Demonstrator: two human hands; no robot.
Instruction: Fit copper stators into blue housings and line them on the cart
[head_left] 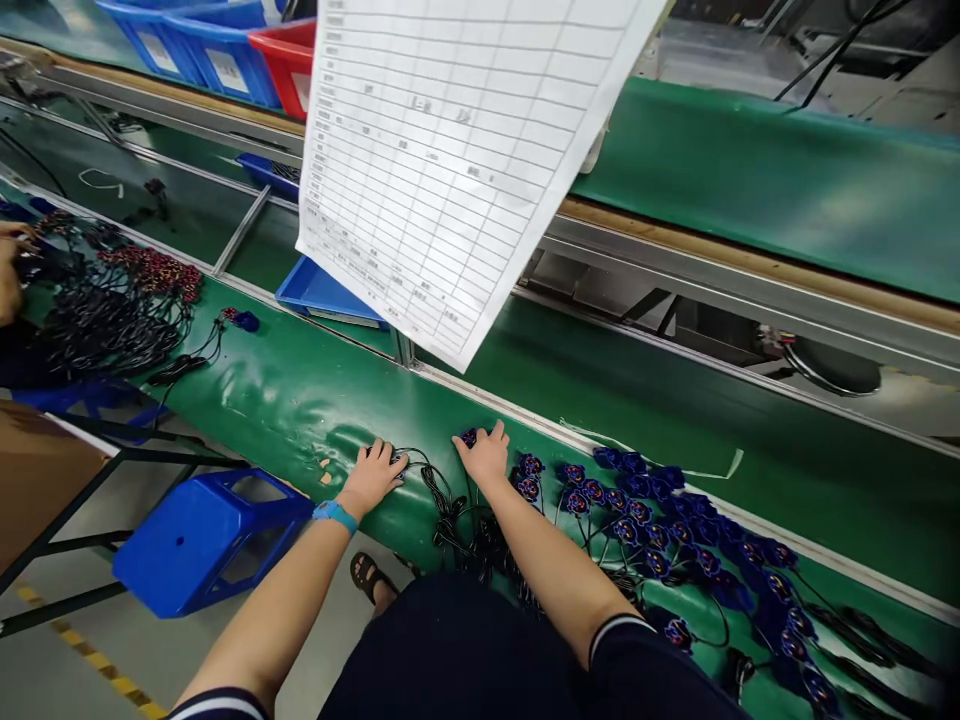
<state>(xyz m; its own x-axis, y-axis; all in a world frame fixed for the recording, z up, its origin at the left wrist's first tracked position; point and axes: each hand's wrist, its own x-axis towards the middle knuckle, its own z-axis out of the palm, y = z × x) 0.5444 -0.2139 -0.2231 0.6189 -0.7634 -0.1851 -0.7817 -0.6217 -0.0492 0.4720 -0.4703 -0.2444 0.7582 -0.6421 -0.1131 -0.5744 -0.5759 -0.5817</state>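
My left hand (373, 477) is closed over a small part on the green bench, mostly hidden by the fingers; a thin black cable runs out from it to the right. To the right, my right hand (486, 456) has its thumb and fingers round a dark blue part (469, 437) of the same look as those laid out beside it. Coiled black cables (448, 515) lie between and below the two hands. Beyond my right forearm spread many blue parts (640, 512) with reddish centres, each on a black cable.
A printed sheet (450, 150) hangs in front of the upper shelf. Blue bins (225, 65) and a red bin (289, 60) stand up there. A blue tray (330, 292) is behind the bench edge. At left are a cable pile (112, 310), another person's hand (9, 270) and a blue stool (180, 545).
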